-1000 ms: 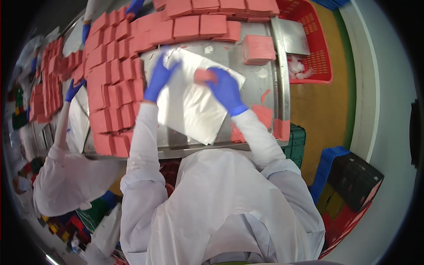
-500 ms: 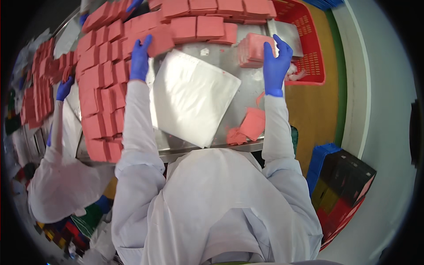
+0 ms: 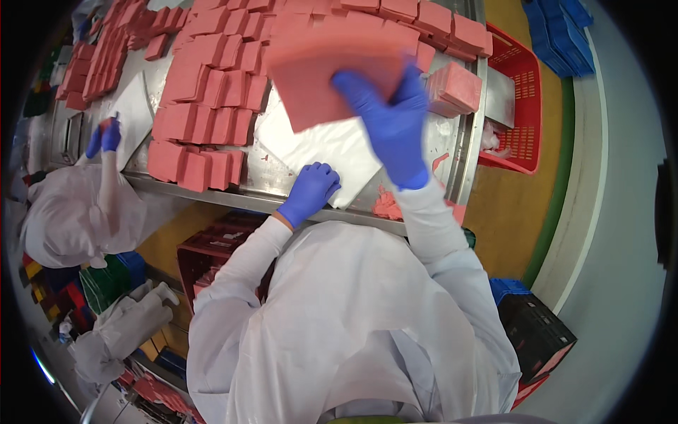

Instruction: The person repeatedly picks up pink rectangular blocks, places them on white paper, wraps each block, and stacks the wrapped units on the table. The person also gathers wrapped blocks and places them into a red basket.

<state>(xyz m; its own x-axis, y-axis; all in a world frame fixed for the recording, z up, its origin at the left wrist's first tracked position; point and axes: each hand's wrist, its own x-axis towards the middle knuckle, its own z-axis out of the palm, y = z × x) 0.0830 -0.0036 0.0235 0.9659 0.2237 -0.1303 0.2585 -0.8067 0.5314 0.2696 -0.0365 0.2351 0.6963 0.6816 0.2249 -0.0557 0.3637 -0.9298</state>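
My gloved right hand [image 3: 395, 131] is raised over the table, a thin pink square slab [image 3: 318, 74] held between thumb and fingers. Both are slightly blurred, and the slab hides part of the table behind it. A stack of white plastic-like sheets [image 3: 353, 152] lies below. At its near edge my left hand [image 3: 308, 192] rests with fingers curled together on the sheet. To the right of the slab stands a small stack of pink squares [image 3: 454, 88]. Pink scraps [image 3: 386, 205] lie near the table's front edge, by my right forearm.
Rows of pink slab stacks [image 3: 201, 92] cover the table's left and far parts. A red basket [image 3: 530, 134] stands beyond the right edge, with blue crates [image 3: 558, 35] behind it. Dark crates [image 3: 533, 332] are on the floor at right. A co-worker [image 3: 74, 212] works at left.
My left hand has come back from the far stacks to the sheets' near edge. My right hand has left the small stack and now holds a slab up. The view has shifted.
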